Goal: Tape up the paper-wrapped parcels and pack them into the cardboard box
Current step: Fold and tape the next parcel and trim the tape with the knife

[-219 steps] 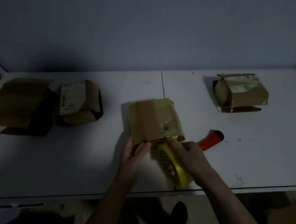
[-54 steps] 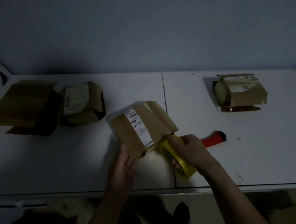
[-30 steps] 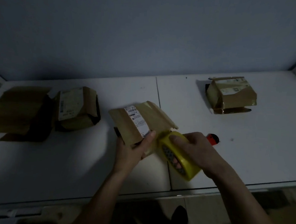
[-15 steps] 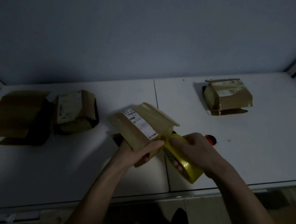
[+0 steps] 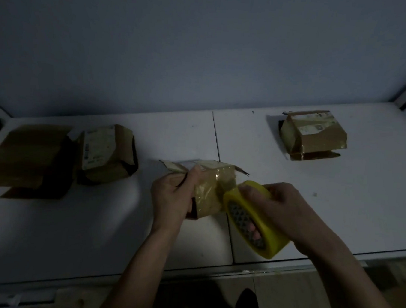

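We hold the parcel [image 5: 209,190] off the white table [image 5: 95,230], at the middle near the front edge. Our left hand [image 5: 172,197] grips its left end, fingers curled round the paper and thumb over the top edge. Our right hand [image 5: 280,207] grips the yellow tape dispenser [image 5: 252,220], fingers wrapped through its body, its front edge touching the parcel's right face. Glossy tape already covers that face; we cannot tell from this view whether the strip is cut.

Step in hand, as we judge it: running tape round the parcel.

1. Keep the left-hand grip firm and clear of the tape path, so the fingers are not taped down.
2. Keep the dispenser pressed flat against the paper. A tilted roll will likely wrinkle the tape or lift an edge.
3. Turn the parcel against the roll and do not pull the roll away, so the strip stays taut.
4. Carry the strip across the loose paper flap [image 5: 240,170] at the top right, which stands open.
5. Press the end down before cutting.

2 other parcels lie on the table: 1 at the far right [image 5: 315,135], well apart, with a flap still loose beneath it, and 1 at the left [image 5: 106,152], just beside the open cardboard box [image 5: 26,156]. Neither is packed yet.
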